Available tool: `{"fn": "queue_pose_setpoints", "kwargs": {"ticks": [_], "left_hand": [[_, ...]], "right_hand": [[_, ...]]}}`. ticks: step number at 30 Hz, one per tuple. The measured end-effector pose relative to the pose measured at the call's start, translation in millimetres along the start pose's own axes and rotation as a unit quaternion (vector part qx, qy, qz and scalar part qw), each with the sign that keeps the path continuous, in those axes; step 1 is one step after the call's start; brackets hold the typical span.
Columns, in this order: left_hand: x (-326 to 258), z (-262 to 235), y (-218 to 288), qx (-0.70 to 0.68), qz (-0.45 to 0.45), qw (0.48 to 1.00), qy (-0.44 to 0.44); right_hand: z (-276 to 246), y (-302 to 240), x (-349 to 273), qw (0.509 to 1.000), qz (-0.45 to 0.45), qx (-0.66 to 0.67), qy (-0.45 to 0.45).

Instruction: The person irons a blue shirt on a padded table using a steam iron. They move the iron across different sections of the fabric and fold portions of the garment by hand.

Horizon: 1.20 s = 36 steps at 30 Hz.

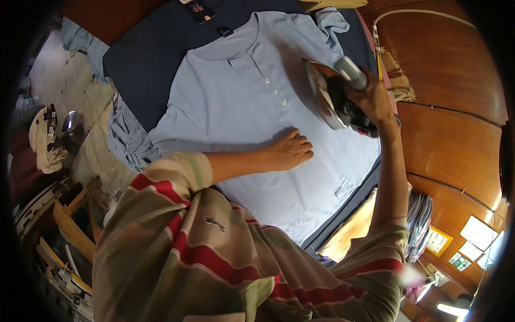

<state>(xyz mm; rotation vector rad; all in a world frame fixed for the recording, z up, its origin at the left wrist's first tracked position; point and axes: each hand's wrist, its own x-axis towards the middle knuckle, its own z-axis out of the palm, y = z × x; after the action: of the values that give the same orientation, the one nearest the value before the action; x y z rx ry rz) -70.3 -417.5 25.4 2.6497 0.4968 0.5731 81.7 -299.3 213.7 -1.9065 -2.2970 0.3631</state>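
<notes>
A light blue shirt [214, 107] with a buttoned placket lies spread out on a table with a dark navy cover [140, 67]. My right hand [373, 99] grips the handle of a clothes iron [335, 102], which is tilted up with its metal soleplate facing the shirt's buttons. Whether the iron touches the cloth I cannot tell. My left hand [294, 150] rests on the lower front of the shirt, fingers curled and pressed to the fabric. No object shows in that hand.
Wooden panels [445, 64] stand on the right, with a pale cord [424, 12] along them. A dark tag [198, 11] lies at the far edge. Crumpled blue cloth [129, 137] hangs at the table's left side. Folded striped cloth [418, 220] is at the lower right.
</notes>
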Motion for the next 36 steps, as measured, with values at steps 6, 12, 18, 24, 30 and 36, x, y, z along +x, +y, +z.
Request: {"fn": "queue_pose_setpoints", "kwargs": {"ticks": [6,12,18,24,30,36], "left_hand": [[15.2,7.1,-4.2,-0.041,-0.005,0.999,0.003],[24.8,6.2,16.9,-0.193,-0.07,0.971,0.122],[19.8,23.8,21.7,-0.185,-0.103,0.969,0.128],[17.8,18.1,23.2,-0.177,-0.104,0.972,0.116],[16.5,17.4,20.8,-0.191,-0.101,0.968,0.128],[16.9,12.2,19.4,-0.195,-0.098,0.966,0.138]], "right_hand": [[37.6,-56.8,84.4,0.987,-0.132,-0.019,-0.09],[62.0,-72.1,133.1,0.982,-0.154,-0.041,-0.104],[56.4,-66.8,111.7,0.972,-0.174,-0.059,-0.146],[51.2,-38.2,90.1,0.964,-0.181,-0.046,-0.187],[43.5,-27.7,79.1,0.958,-0.191,-0.046,-0.209],[44.7,-15.2,87.4,0.981,-0.136,0.013,-0.14]]}}
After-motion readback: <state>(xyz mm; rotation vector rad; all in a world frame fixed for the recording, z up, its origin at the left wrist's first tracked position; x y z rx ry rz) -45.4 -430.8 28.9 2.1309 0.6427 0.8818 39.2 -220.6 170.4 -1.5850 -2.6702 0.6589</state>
